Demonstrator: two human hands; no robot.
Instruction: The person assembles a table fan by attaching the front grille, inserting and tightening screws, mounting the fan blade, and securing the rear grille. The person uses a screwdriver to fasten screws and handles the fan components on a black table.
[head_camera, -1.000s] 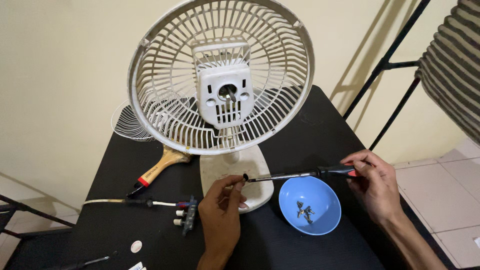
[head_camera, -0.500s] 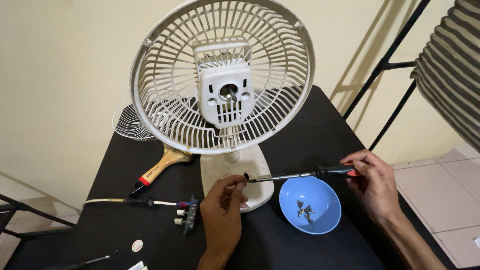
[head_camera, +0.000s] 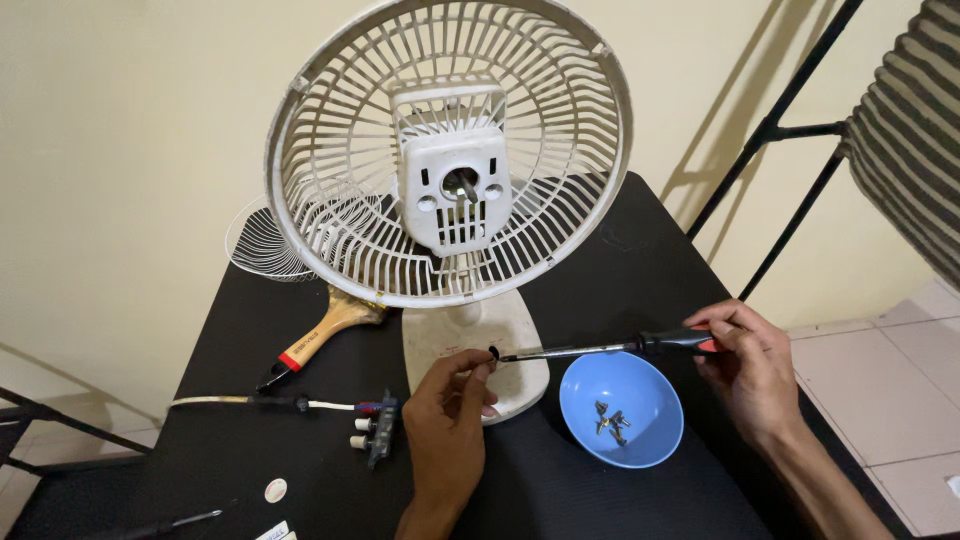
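A white table fan with its front grille off stands on a black table; its rear cage and motor housing face me. My right hand grips the black and red handle of a screwdriver, whose tip points left over the fan base. My left hand pinches a small dark screw right at that tip. A blue bowl with several screws sits just right of the base, between my hands.
A wooden-handled paddle lies left of the base, with the loose wire grille behind it. A switch block with wires lies near my left hand. A thin tool lies at the front left. Black metal stand legs rise at right.
Both hands hold nearly the same pose; the view has shifted very slightly and the screwdriver tip stays at the screw.
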